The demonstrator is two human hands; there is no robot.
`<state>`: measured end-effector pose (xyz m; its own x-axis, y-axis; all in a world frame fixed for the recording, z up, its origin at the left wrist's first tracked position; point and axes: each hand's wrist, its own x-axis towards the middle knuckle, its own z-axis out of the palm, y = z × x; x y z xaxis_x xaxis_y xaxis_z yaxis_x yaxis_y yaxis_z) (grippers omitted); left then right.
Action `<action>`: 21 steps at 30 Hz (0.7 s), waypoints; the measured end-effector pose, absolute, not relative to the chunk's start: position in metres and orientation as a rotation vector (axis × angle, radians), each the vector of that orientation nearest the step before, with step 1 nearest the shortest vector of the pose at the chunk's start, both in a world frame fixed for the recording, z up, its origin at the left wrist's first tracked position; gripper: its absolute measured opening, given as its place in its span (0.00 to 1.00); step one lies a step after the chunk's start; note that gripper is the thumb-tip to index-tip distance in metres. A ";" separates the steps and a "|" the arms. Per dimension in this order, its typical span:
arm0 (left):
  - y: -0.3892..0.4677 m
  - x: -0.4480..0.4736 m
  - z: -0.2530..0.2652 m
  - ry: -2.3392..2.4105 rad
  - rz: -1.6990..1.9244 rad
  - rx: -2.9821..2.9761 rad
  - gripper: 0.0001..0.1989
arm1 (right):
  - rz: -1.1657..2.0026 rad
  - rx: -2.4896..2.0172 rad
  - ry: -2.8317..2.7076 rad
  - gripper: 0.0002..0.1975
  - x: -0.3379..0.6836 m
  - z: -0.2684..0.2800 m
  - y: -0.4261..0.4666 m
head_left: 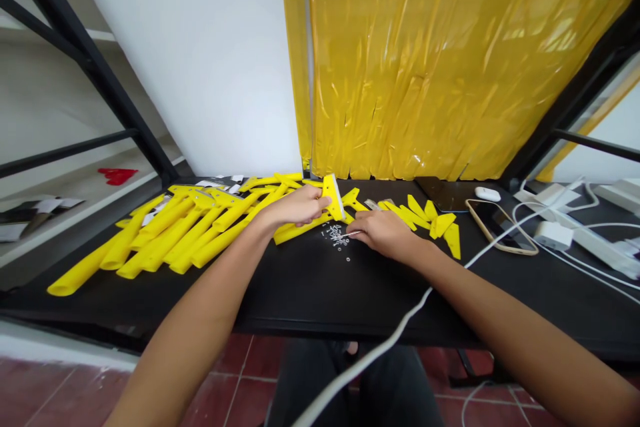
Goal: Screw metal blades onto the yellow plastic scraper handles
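Observation:
My left hand (pixel 303 205) is closed around a yellow squeegee-like head (pixel 330 193) with a pale strip along one edge, raised above the table. Fingers of my right hand (pixel 383 233) pinch a thin metal tool (pixel 353 234) whose exact kind is too small to make out. Its tip reaches the loose pile of small screws and nuts (pixel 336 234) on the black tabletop (pixel 300 293). Several yellow tubular handles (pixel 185 235) lie to the left, some with flat heads. Flat yellow pieces (pixel 441 224) are scattered beyond my right hand.
A phone (pixel 503 227), a white earbud case (pixel 487 194) and a dark tablet (pixel 443 195) lie at the right. A white cable (pixel 385 347) crosses in front of my right forearm. A power strip (pixel 595 240) with plugs sits far right. Yellow plastic sheeting (pixel 425 67) hangs behind.

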<state>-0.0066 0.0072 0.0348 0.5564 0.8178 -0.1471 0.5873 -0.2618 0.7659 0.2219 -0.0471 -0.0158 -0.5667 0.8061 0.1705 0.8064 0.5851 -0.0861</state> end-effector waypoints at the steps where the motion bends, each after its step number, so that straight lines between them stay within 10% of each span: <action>1: 0.008 -0.007 0.034 1.125 0.351 1.971 0.16 | 0.026 -1.330 -2.609 0.09 0.221 -0.016 -0.047; 21: -0.025 0.021 0.032 1.083 0.262 2.297 0.18 | 0.190 -1.037 -1.859 0.09 0.223 -0.005 -0.052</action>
<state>0.0206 -0.0252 0.0318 0.6509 0.7562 -0.0662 0.6423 -0.5022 0.5790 0.2233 -0.0523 -0.0047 -0.1750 0.7238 0.6674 0.5738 0.6258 -0.5283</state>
